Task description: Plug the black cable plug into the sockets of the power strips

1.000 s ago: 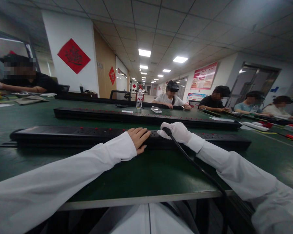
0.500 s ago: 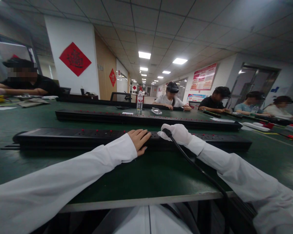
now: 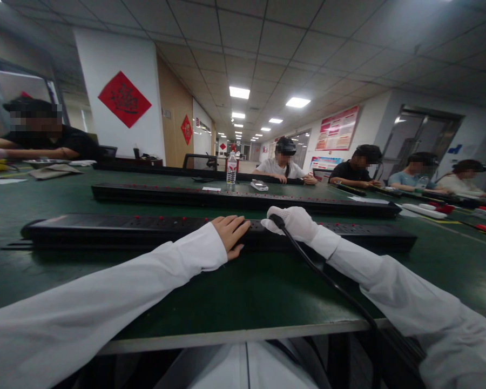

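A long black power strip (image 3: 105, 229) with red buttons and sockets along its top lies across the table in front of me. My left hand (image 3: 231, 233), bare, rests on its middle with the fingers stretched out. Just to the right, my right hand (image 3: 297, 222) in a white glove is closed around a black power plug (image 3: 277, 220) at the strip's top. From the plug a black cable (image 3: 324, 275) runs down to the right and over the table's front edge. The glove hides where plug and strip meet, so I cannot tell how far it is in.
Behind lies a second black power strip (image 3: 178, 194) with red buttons. A water bottle (image 3: 231, 170) and a phone-like white device (image 3: 259, 185) stand beyond it. Several people sit around the green table (image 3: 227, 302); one person (image 3: 285, 165) faces me across it.
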A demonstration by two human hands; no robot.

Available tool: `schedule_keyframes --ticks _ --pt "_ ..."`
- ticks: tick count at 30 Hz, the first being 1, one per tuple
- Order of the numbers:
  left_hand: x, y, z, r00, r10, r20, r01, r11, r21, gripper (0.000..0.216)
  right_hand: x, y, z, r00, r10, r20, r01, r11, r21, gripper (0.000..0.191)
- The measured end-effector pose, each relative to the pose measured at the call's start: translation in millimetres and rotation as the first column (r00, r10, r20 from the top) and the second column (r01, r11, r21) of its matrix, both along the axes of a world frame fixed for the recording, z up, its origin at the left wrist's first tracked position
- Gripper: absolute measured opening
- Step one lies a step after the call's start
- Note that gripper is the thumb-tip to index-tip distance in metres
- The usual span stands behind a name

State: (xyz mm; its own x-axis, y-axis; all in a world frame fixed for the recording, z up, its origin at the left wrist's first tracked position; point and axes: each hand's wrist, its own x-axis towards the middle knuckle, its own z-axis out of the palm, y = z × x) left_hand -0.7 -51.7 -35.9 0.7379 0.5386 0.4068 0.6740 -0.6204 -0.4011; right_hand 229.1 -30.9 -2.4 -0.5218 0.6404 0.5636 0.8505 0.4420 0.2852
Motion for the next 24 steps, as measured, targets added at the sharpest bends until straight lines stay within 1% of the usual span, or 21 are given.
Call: schedule_keyframes --ticks 11,18,24 --pt "1.1 -0.3 0.3 1.0 0.005 0.013 -0.005 1.0 -0.003 0.055 -0.9 -2.6 1.8 1.0 0.003 -0.019 -0.003 1.0 -0.026 0.044" --pt "1.9 3.2 -3.5 1.0 0.022 0.015 -0.022 1.0 0.007 0.057 -0.9 -3.4 2.3 1.0 0.005 -0.001 -0.005 1.0 -0.019 0.043" --pt "1.6 1.1 -1.0 1.0 0.011 0.008 -0.01 1.0 -0.002 0.056 -1.4 -3.7 2.1 1.0 -0.007 -0.002 0.007 1.0 -0.003 0.045"
